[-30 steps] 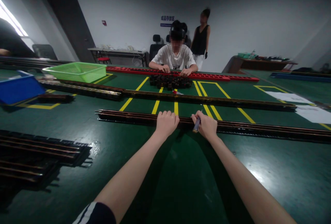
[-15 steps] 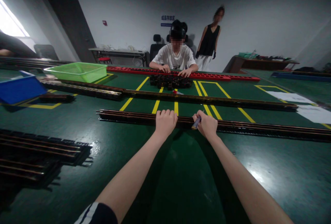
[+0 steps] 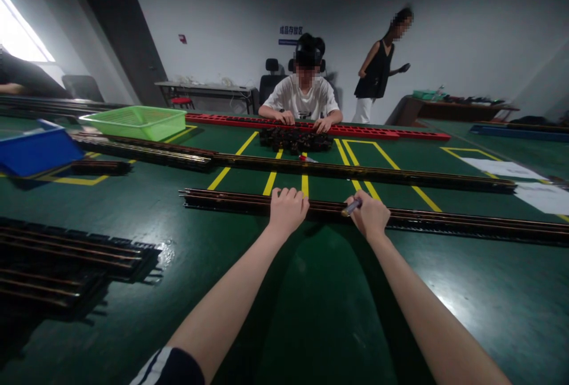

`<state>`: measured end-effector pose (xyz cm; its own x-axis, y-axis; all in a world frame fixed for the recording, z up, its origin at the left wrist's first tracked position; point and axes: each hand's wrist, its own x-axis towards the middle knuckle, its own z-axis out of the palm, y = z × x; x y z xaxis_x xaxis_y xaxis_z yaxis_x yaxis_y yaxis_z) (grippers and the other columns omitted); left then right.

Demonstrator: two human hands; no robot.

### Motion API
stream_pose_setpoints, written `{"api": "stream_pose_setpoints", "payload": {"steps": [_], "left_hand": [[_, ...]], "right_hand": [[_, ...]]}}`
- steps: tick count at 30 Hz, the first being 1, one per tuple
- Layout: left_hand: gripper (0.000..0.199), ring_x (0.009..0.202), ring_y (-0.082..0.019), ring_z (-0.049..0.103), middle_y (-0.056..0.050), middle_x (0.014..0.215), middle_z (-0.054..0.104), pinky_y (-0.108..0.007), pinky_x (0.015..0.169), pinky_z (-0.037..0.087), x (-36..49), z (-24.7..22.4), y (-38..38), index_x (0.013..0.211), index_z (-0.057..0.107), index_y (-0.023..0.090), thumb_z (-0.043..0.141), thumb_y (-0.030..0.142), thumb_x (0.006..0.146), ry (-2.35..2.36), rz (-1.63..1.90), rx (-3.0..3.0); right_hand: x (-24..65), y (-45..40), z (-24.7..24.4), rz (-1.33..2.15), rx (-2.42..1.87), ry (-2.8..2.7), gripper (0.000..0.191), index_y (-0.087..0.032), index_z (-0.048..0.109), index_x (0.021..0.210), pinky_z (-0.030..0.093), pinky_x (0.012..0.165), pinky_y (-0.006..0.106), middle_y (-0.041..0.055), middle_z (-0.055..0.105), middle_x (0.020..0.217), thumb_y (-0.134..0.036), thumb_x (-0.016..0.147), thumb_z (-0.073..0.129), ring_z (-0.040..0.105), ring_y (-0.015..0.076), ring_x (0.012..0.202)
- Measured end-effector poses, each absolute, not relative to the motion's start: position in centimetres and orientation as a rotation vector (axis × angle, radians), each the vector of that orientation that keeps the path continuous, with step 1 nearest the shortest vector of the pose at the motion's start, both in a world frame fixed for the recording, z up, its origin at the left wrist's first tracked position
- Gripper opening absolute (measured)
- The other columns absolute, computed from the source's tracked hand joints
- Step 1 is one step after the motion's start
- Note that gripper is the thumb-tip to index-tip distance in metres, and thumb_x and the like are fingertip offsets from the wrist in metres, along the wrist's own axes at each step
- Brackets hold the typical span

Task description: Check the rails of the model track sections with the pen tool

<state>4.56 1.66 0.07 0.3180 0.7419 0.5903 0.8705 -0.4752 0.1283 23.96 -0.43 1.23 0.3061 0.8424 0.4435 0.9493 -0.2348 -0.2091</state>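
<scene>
A long black rail (image 3: 231, 201) with copper-coloured strips along its top lies crosswise in front of me. My left hand (image 3: 288, 210) is closed over it, fingers wrapped across the far side. Further right, my right hand (image 3: 371, 213) is closed round a slim pen-like tool (image 3: 352, 207), greyish purple with a yellowish end pointing left towards me. This hand also rests against the rail, and its fingers hide part of the tool. Beyond both hands, a second long dark rail (image 3: 377, 175) runs roughly parallel.
At the left lie stacked black rails (image 3: 80, 249), a blue bin (image 3: 40, 151) and a green basket (image 3: 142, 124). Across the green table, a seated person (image 3: 306, 92) handles dark parts (image 3: 293, 140) beside a red rack (image 3: 377, 131). White papers (image 3: 542, 198) lie right; another person (image 3: 376, 71) stands behind.
The near rail has slid a little to the right, and my right hand has moved right with the tool. My left hand has hardly moved. The standing person has turned and stepped right.
</scene>
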Motion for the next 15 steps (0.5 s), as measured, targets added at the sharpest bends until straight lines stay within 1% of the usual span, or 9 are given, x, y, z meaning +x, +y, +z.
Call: {"api": "stream_pose_setpoints", "payload": {"steps": [4,9,15], "left_hand": [[0.041,0.078,-0.019,0.060,-0.008,0.084,0.068,-0.041,0.085,0.036,4.6,0.1,1.6,0.083,0.067,0.016,0.030,0.029,0.093,-1.459,-0.863,-2.363],[0.040,0.079,-0.019,0.060,-0.007,0.084,0.068,-0.040,0.087,0.035,4.6,0.2,1.6,0.084,0.067,0.016,0.030,0.028,0.093,-1.432,-0.853,-2.381],[0.040,0.079,-0.019,0.059,-0.007,0.085,0.068,-0.040,0.088,0.034,4.6,0.1,1.7,0.084,0.066,0.017,0.029,0.028,0.094,-1.424,-0.867,-2.386]], "right_hand": [[23.7,-0.6,0.9,-0.430,-2.071,-1.677,0.026,-0.017,0.059,0.078,0.022,0.050,0.023,0.0029,0.054,0.057,-0.032,0.087,0.040,0.047,0.0138,0.051],[22.7,-1.1,0.9,-0.509,-1.801,-1.946,0.027,-0.015,0.055,0.074,0.029,0.055,0.024,0.0054,0.060,0.063,-0.029,0.089,0.038,0.052,0.0147,0.055],[22.1,-1.0,0.6,-0.418,-1.589,-2.087,0.026,-0.015,0.052,0.077,0.035,0.060,0.025,0.0076,0.065,0.072,-0.026,0.093,0.034,0.058,0.0156,0.061]]}}
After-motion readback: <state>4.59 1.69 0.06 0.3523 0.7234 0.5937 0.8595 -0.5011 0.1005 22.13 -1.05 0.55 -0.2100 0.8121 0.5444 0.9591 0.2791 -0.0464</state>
